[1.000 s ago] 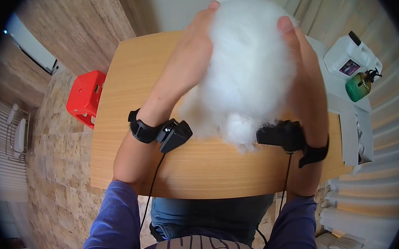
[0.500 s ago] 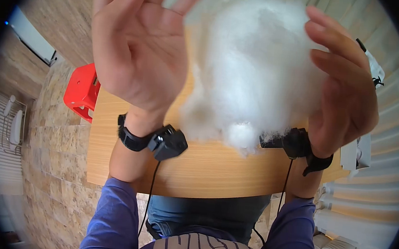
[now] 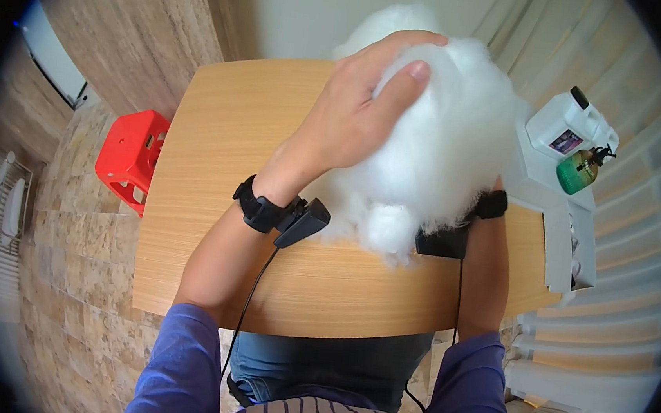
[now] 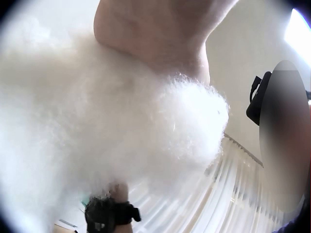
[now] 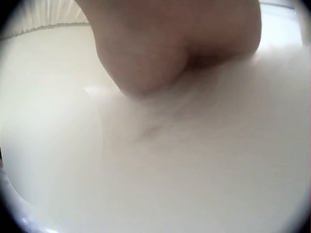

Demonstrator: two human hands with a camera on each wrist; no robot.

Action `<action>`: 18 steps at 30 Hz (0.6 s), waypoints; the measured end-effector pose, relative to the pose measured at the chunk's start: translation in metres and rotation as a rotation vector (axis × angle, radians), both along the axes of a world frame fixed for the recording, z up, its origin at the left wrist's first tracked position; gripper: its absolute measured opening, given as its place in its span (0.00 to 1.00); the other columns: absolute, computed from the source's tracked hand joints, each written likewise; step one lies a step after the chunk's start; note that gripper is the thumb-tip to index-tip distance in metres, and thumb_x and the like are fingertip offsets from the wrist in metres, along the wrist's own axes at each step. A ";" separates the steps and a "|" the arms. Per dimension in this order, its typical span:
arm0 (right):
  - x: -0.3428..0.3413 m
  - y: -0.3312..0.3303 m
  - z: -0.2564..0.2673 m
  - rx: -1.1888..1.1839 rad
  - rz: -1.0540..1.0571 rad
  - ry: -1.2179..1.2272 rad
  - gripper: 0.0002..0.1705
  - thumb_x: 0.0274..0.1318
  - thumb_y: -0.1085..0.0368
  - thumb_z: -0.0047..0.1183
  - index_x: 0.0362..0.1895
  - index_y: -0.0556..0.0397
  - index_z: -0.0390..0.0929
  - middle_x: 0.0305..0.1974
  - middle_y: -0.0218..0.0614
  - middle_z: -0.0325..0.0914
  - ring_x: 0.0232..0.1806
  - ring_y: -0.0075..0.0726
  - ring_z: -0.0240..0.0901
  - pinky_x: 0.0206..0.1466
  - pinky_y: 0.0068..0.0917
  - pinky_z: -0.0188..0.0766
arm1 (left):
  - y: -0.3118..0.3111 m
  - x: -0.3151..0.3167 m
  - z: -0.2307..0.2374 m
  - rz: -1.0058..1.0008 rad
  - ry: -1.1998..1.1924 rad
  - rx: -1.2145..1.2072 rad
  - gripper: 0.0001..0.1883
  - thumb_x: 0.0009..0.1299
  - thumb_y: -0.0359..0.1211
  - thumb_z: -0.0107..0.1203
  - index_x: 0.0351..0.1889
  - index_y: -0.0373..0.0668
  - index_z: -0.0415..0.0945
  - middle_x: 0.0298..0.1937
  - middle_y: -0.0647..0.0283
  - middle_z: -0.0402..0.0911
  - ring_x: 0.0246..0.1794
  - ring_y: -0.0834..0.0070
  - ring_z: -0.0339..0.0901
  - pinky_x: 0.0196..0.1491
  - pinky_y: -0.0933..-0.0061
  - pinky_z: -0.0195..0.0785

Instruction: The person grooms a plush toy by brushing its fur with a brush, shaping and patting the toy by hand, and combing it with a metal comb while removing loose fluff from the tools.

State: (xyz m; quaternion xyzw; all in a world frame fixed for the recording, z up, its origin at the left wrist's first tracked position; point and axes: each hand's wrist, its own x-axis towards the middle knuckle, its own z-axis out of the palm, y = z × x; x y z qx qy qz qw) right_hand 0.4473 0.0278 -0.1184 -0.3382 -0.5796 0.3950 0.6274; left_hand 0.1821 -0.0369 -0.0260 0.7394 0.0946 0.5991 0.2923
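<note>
A large mass of fluffy white fibre (image 3: 459,131) is held up over the table in the head view, with a smaller tuft (image 3: 389,227) at its lower edge. The left hand (image 3: 363,103) lies on its upper left side, fingers stretched over the top and thumb across the front. Behind the right side of the fibre the right hand is hidden in the head view; only its wrist shows. In the right wrist view the heel of the right hand (image 5: 175,43) presses against the fibre (image 5: 204,145), its fingers out of sight. Fibre (image 4: 112,116) also fills much of the left wrist view.
The wooden table (image 3: 213,196) spreads beneath the arms. At the right stand a white jug (image 3: 562,124) and a green pump bottle (image 3: 577,171), near an open box (image 3: 583,244). A red stool (image 3: 131,154) is on the floor at the left. Black cables hang from both wrists.
The left hand, apart from the fibre with its palm turned up half a second ago, now lies on it. The right hand has gone from the fibre's right side to behind it.
</note>
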 end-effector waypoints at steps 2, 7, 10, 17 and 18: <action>-0.018 -0.020 0.012 -0.027 -0.015 0.000 0.21 0.78 0.59 0.42 0.66 0.57 0.73 0.55 0.36 0.80 0.53 0.29 0.78 0.59 0.25 0.73 | 0.007 -0.003 -0.004 0.065 0.030 -0.050 0.20 0.81 0.41 0.47 0.60 0.36 0.77 0.53 0.48 0.85 0.52 0.56 0.81 0.58 0.64 0.71; -0.039 -0.071 0.038 -0.116 -0.065 0.012 0.21 0.77 0.59 0.43 0.66 0.57 0.72 0.56 0.37 0.80 0.53 0.30 0.78 0.59 0.27 0.74 | 0.057 -0.015 -0.049 0.297 0.223 -0.286 0.22 0.82 0.42 0.45 0.61 0.35 0.77 0.52 0.47 0.85 0.49 0.58 0.82 0.55 0.66 0.72; -0.043 -0.106 0.055 -0.164 -0.102 0.024 0.22 0.77 0.59 0.44 0.66 0.57 0.72 0.57 0.37 0.80 0.53 0.30 0.78 0.59 0.27 0.75 | 0.085 -0.019 -0.079 0.373 0.264 -0.294 0.24 0.81 0.43 0.45 0.61 0.35 0.78 0.54 0.45 0.84 0.50 0.57 0.82 0.55 0.64 0.72; -0.019 -0.097 0.082 -0.217 0.066 0.081 0.22 0.76 0.59 0.46 0.67 0.57 0.71 0.57 0.38 0.79 0.52 0.31 0.78 0.58 0.31 0.77 | 0.086 -0.033 -0.095 -0.056 0.398 -0.632 0.32 0.72 0.47 0.57 0.65 0.31 0.75 0.61 0.42 0.82 0.59 0.55 0.80 0.61 0.62 0.71; -0.006 -0.097 0.076 -0.165 0.274 0.096 0.23 0.75 0.58 0.48 0.67 0.57 0.71 0.57 0.39 0.79 0.52 0.31 0.79 0.57 0.32 0.77 | 0.078 -0.035 -0.089 -0.052 0.396 -0.639 0.32 0.72 0.47 0.57 0.65 0.31 0.75 0.61 0.42 0.82 0.59 0.55 0.80 0.61 0.62 0.71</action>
